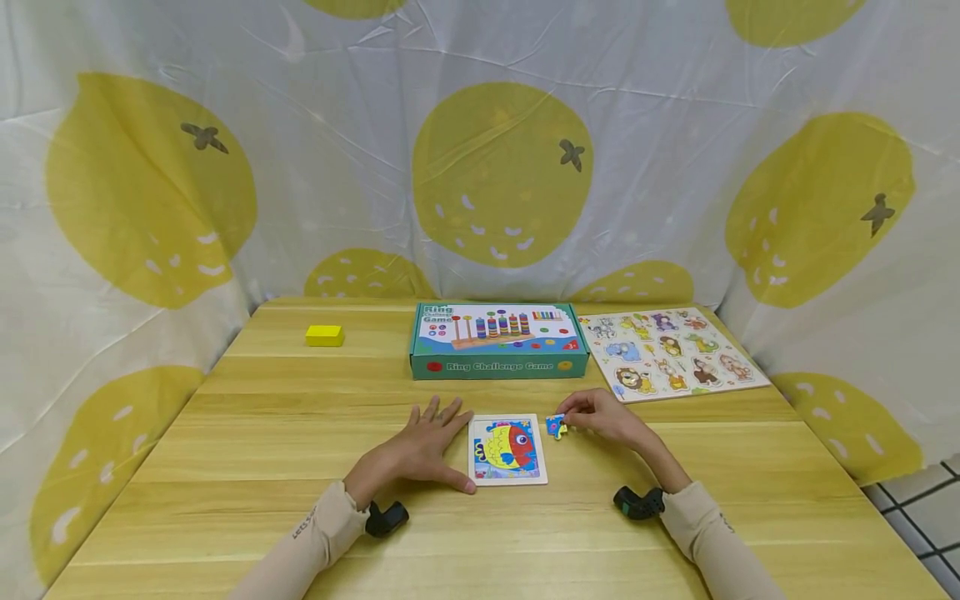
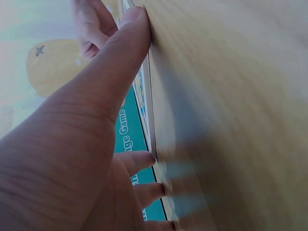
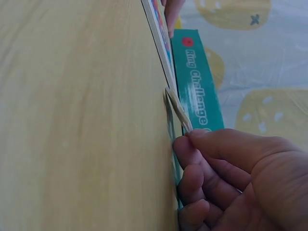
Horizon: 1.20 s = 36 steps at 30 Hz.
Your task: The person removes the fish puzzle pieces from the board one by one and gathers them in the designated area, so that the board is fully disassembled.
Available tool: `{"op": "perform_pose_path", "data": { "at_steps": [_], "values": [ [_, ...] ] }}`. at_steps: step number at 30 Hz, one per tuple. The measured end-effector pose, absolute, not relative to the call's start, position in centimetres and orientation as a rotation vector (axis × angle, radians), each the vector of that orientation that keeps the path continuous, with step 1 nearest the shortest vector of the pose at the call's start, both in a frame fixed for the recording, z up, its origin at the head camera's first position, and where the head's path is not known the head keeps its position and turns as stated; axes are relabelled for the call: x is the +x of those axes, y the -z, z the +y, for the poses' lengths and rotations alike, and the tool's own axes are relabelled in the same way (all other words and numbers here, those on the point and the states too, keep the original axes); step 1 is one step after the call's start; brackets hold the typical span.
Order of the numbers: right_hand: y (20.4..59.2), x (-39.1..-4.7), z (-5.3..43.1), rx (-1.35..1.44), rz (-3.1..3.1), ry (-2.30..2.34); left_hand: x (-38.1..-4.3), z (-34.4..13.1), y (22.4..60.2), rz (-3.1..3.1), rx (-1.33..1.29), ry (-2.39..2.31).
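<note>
A square fish jigsaw puzzle point(image 1: 508, 450) in a pale frame lies flat, its yellow and red fish facing right. The tray's upper left corner shows pale and bare. Spread along the frame's left side, my left hand point(image 1: 426, 448) has its thumb at the lower left corner and a fingertip by the upper left. In the left wrist view the thumb point(image 2: 137, 21) meets the frame's edge. Right of the frame, my right hand point(image 1: 603, 417) pinches a blue jigsaw piece point(image 1: 556, 426) between thumb and fingers. The right wrist view shows that piece point(image 3: 179, 109) edge-on, tilted close over the table.
Behind the puzzle stands a green Ring Challenge Game box point(image 1: 498, 342). An animal puzzle board point(image 1: 660, 392) lies at the back right, beside the box. A yellow block point(image 1: 325, 336) sits at the back left. Patterned cloth point(image 1: 502, 50) hangs around the wooden table point(image 1: 247, 500).
</note>
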State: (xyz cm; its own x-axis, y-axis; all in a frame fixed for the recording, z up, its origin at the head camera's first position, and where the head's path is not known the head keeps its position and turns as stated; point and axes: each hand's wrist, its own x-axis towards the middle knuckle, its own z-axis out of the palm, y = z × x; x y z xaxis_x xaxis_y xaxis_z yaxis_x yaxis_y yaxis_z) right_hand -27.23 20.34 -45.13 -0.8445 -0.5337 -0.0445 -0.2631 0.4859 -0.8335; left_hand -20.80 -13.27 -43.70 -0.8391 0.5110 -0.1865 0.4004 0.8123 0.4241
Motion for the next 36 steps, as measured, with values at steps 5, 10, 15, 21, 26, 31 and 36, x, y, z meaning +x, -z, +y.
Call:
{"op": "perform_pose_path", "data": {
  "at_steps": [5, 10, 15, 21, 26, 31, 36],
  "values": [
    [45.2, -27.3, 20.2, -0.677, 2.470, 1.263, -20.8, -13.3, 43.8, 2.707, 0.704, -0.542],
    [45.2, -27.3, 20.1, -0.682, 2.490, 1.248, -20.8, -13.4, 43.8, 2.708, 0.701, -0.543],
    [44.7, -27.0, 19.9, -0.695, 2.525, 1.210, -20.9, -13.4, 43.9, 2.708, 0.702, -0.541],
    [43.8, -26.4, 19.5, -0.700, 2.549, 1.177, -20.9, -13.4, 43.9, 2.708, 0.704, -0.548],
    [45.1, -27.1, 19.9, -0.690, 2.567, 1.168, -20.8, -13.4, 44.0, 2.706, 0.703, -0.549],
    [45.1, -27.0, 19.8, -0.666, 2.573, 1.168, -20.8, -13.4, 43.9, 2.701, 0.705, -0.551],
    [45.2, -27.1, 19.9, -0.666, 2.565, 1.179, -20.8, -13.3, 44.0, 2.695, 0.708, -0.550]
  ]
}}
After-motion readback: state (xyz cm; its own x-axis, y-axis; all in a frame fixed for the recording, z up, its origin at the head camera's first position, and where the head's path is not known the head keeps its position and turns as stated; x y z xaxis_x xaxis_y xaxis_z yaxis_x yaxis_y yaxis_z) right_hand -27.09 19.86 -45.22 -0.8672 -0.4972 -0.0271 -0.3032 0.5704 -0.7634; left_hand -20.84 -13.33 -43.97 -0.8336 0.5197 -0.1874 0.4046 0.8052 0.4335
